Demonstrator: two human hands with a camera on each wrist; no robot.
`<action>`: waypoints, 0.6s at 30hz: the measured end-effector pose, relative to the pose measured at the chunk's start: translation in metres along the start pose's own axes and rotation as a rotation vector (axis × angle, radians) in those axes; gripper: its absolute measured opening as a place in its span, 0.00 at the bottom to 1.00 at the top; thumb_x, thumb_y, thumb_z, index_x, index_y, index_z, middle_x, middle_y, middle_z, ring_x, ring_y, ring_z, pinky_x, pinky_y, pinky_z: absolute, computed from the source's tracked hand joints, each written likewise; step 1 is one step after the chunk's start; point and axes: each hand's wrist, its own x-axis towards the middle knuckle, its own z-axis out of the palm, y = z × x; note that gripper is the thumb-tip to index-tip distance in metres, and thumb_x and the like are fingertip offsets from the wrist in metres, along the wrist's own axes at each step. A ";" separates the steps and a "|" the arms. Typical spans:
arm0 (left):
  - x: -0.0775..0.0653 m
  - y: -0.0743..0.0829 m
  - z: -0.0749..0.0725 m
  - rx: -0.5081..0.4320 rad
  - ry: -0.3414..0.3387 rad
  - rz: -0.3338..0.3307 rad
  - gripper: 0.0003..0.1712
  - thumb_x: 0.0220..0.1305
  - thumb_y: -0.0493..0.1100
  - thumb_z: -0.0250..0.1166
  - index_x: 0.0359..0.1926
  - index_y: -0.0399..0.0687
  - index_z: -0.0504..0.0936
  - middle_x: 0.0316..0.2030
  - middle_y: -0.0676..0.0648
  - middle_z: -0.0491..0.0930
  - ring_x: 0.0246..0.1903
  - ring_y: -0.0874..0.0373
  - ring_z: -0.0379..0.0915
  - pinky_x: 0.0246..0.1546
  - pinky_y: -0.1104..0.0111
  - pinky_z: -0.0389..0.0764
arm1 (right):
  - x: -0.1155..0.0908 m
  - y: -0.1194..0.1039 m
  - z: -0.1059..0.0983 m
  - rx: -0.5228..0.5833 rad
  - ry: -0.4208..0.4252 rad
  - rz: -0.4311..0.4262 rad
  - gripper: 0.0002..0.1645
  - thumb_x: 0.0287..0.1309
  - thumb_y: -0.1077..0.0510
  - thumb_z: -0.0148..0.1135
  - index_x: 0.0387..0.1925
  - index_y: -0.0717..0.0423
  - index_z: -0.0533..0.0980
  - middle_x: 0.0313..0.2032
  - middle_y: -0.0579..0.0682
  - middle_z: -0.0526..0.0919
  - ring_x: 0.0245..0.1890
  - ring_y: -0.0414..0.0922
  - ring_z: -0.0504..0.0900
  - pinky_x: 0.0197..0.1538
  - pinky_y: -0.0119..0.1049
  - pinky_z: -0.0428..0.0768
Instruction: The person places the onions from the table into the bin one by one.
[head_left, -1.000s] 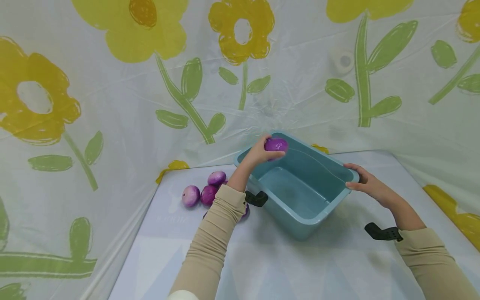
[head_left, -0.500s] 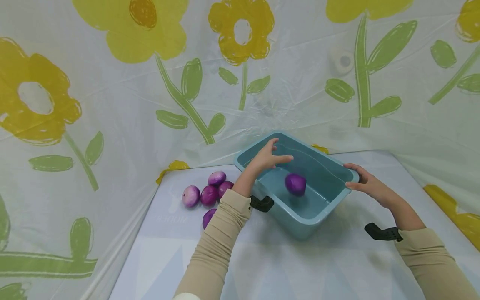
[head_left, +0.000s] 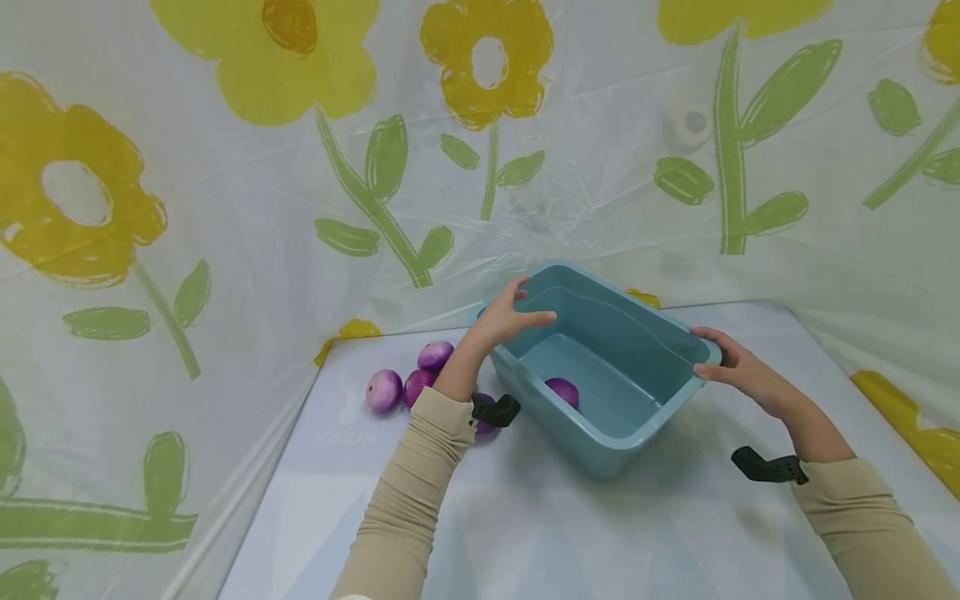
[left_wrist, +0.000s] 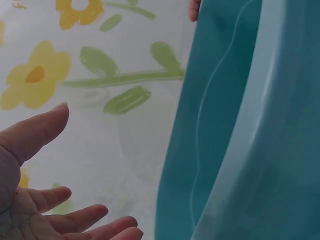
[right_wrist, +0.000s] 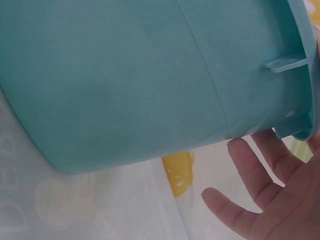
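Observation:
My left hand [head_left: 498, 321] is over the left rim of a blue plastic tub [head_left: 600, 437], fingers and thumb spread, holding nothing. In the left wrist view, the spread fingers [left_wrist: 75, 217] are apart from the tub wall. At the tub's right end, my right hand [head_left: 738, 371] grips the rim, thumb at the near side. The right wrist view shows its fingers [right_wrist: 250, 170] beside the tub's outer wall. Inside the tub lies a purple onion [head_left: 562, 392], partly hidden by the near wall. Left of the tub are more onions [head_left: 384, 391], some partly covered by my left arm.
The white table [head_left: 600, 542] extends in front of the tub. A flowered curtain [head_left: 247, 208] hangs behind and at the left, meeting the table edge. Black straps [head_left: 497, 411] are on both wrists.
My left hand let go of the onion, which dropped into the tub and came to lie near its near wall. The hand then moved left. My right hand stays at the rim.

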 end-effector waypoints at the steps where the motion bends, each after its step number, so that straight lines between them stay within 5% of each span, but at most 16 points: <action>1: -0.003 -0.003 -0.004 -0.007 0.007 0.001 0.49 0.55 0.56 0.64 0.70 0.61 0.45 0.67 0.47 0.54 0.63 0.48 0.57 0.59 0.52 0.64 | 0.000 0.000 0.000 -0.002 0.001 0.002 0.41 0.63 0.53 0.50 0.68 0.59 0.42 0.65 0.72 0.46 0.59 0.70 0.54 0.52 0.73 0.57; 9: -0.033 -0.031 -0.028 -0.045 0.089 -0.005 0.47 0.56 0.53 0.65 0.70 0.60 0.47 0.68 0.47 0.53 0.63 0.44 0.58 0.58 0.51 0.65 | -0.003 0.000 0.000 -0.008 0.005 -0.001 0.40 0.63 0.54 0.49 0.68 0.59 0.42 0.64 0.72 0.47 0.58 0.69 0.55 0.51 0.70 0.60; 18: -0.060 -0.075 -0.031 0.053 0.197 -0.040 0.44 0.56 0.49 0.64 0.69 0.49 0.52 0.66 0.39 0.57 0.63 0.41 0.56 0.60 0.49 0.61 | 0.000 -0.001 0.000 -0.009 0.002 -0.007 0.39 0.63 0.54 0.49 0.68 0.57 0.42 0.65 0.71 0.46 0.58 0.69 0.54 0.52 0.69 0.61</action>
